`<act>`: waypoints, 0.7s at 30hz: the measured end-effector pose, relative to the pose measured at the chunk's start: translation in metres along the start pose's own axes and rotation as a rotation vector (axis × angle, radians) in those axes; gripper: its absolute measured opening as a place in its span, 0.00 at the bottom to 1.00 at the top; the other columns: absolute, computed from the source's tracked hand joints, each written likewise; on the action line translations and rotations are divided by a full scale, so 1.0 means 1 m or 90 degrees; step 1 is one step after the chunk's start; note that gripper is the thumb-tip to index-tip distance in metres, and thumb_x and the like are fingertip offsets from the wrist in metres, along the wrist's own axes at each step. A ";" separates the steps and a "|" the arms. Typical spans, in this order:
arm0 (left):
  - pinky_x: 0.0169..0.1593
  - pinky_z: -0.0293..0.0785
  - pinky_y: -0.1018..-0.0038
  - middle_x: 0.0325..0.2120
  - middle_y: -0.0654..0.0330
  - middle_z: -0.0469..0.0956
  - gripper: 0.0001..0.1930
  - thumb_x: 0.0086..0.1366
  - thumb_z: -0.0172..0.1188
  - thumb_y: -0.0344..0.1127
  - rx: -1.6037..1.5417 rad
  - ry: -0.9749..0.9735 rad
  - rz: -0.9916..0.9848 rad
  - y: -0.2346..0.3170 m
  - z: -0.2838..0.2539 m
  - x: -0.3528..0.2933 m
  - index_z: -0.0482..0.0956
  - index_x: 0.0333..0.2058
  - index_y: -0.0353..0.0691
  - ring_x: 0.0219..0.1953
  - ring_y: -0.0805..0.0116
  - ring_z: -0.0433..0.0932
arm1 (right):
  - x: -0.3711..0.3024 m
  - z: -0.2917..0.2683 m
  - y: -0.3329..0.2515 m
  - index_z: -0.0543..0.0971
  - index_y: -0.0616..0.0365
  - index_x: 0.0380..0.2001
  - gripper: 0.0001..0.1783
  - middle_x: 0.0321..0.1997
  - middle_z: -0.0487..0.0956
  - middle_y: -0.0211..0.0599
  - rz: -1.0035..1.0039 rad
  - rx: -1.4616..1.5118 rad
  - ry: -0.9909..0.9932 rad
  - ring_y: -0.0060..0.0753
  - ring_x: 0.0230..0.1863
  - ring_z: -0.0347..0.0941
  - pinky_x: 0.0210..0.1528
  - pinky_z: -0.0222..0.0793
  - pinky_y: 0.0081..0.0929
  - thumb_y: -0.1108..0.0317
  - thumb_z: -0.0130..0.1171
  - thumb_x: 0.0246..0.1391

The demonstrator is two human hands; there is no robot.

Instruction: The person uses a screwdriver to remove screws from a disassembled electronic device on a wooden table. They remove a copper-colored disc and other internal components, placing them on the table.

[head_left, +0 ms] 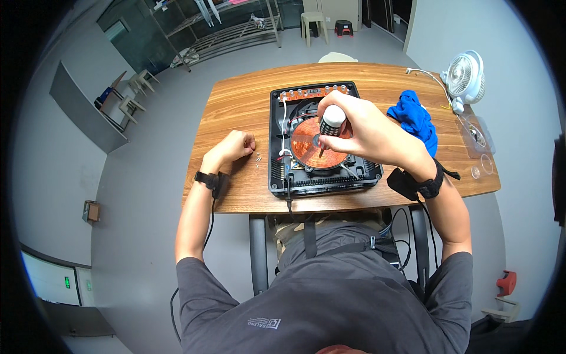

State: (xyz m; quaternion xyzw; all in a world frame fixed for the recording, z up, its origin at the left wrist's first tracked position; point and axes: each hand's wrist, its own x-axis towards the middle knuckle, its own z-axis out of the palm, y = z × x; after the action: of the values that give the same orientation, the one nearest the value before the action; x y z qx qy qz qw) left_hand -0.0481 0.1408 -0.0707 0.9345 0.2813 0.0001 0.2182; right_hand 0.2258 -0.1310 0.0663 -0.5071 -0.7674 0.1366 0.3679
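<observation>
Two bare hands are busy: the right hand [361,127] grips a white-and-black-handled screwdriver [333,119], tip down over a round copper coil [302,144], presumably for straight pressure. The open black plastic housing [275,177] lies flat on the brown wooden table [236,97], likely for steadiness. The left hand [234,146] curls beside small silvery screws [258,158], perhaps keeping them handy; whether it pinches one, I can't tell.

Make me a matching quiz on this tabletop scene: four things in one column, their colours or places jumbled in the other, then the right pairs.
1. Screwdriver
2. Cloth
3. Fan
4. Coil

A. copper-coloured and round
B. in the right hand
C. white, by the table's right edge
D. blue and crumpled

Pairs: 1-B; 2-D; 3-C; 4-A.
</observation>
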 end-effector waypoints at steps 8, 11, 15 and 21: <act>0.39 0.79 0.71 0.27 0.59 0.83 0.04 0.64 0.65 0.26 -0.112 0.039 -0.010 -0.031 0.009 0.018 0.80 0.33 0.33 0.31 0.70 0.81 | -0.001 -0.002 0.000 0.72 0.58 0.49 0.23 0.41 0.77 0.38 0.025 0.011 -0.011 0.31 0.33 0.77 0.37 0.77 0.29 0.64 0.71 0.56; 0.40 0.80 0.71 0.28 0.58 0.84 0.04 0.64 0.65 0.26 -0.111 0.028 -0.009 -0.028 0.007 0.014 0.80 0.35 0.33 0.31 0.69 0.81 | -0.001 -0.003 -0.003 0.72 0.58 0.49 0.23 0.42 0.77 0.39 0.046 0.016 -0.019 0.32 0.34 0.77 0.37 0.77 0.29 0.64 0.71 0.56; 0.42 0.80 0.71 0.30 0.58 0.84 0.04 0.64 0.65 0.26 -0.125 0.021 0.004 -0.022 0.007 0.006 0.81 0.36 0.33 0.33 0.70 0.82 | -0.001 -0.003 -0.003 0.72 0.59 0.49 0.23 0.42 0.78 0.39 0.040 0.013 -0.013 0.33 0.35 0.77 0.37 0.77 0.29 0.64 0.71 0.56; 0.43 0.80 0.70 0.32 0.57 0.83 0.06 0.65 0.65 0.27 -0.107 -0.013 0.028 -0.003 0.004 -0.002 0.82 0.40 0.33 0.35 0.67 0.82 | -0.002 0.001 0.004 0.72 0.58 0.49 0.23 0.42 0.78 0.39 0.001 -0.002 -0.002 0.33 0.35 0.77 0.37 0.76 0.29 0.63 0.71 0.56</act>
State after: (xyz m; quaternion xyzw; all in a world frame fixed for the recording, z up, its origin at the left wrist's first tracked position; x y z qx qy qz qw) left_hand -0.0507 0.1406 -0.0759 0.9189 0.2571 0.0191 0.2987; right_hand 0.2284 -0.1304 0.0621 -0.5081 -0.7679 0.1365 0.3654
